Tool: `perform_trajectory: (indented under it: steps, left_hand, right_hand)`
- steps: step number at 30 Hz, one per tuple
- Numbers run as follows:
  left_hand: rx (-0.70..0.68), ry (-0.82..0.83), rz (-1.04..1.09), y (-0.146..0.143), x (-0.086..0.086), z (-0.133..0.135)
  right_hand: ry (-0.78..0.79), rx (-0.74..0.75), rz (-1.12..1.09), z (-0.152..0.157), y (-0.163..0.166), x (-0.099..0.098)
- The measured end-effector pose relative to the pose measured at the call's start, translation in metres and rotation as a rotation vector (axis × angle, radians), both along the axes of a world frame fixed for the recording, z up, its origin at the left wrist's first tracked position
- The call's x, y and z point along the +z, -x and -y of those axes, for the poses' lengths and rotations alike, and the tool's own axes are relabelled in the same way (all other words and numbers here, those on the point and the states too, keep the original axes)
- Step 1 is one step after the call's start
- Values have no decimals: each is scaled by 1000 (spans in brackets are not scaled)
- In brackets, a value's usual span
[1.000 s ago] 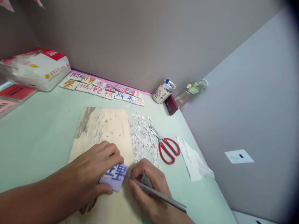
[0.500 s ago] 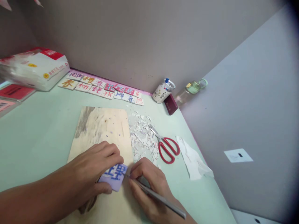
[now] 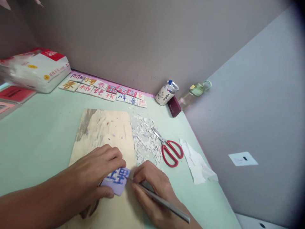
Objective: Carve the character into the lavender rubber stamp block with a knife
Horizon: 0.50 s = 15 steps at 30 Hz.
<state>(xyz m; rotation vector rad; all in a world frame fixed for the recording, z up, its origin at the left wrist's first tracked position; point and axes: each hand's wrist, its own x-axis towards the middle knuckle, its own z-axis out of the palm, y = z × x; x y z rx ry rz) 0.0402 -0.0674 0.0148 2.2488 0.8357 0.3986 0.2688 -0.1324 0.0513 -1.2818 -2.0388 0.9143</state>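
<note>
A small lilac block (image 3: pixel 117 180) with a blue carved character lies on a wooden board (image 3: pixel 103 129) at the near edge of the pale green table (image 3: pixel 40 133). My left hand (image 3: pixel 95 173) presses down on the block's left side and pins it to the board. My right hand (image 3: pixel 152 187) grips a thin metal carving knife (image 3: pixel 162 202) like a pen. The knife's tip touches the block's right edge.
A heap of white shavings (image 3: pixel 145 140) and red-handled scissors (image 3: pixel 169 149) lie right of the board, then a crumpled tissue (image 3: pixel 196 163). A row of carved character tiles (image 3: pixel 105 90), a tissue pack (image 3: pixel 35 70), a pen cup (image 3: pixel 166 93) and a bottle (image 3: pixel 194 92) stand along the wall.
My right hand and the knife have shifted very slightly towards the block. The left hand and the block stay where they were.
</note>
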Motion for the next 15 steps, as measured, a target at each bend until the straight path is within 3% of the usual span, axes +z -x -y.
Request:
perform_trajectory:
  steps: [15]
  left_hand:
    - [51, 30, -22, -3, 3, 6]
  right_hand:
    - [267, -190, -123, 3, 6, -6]
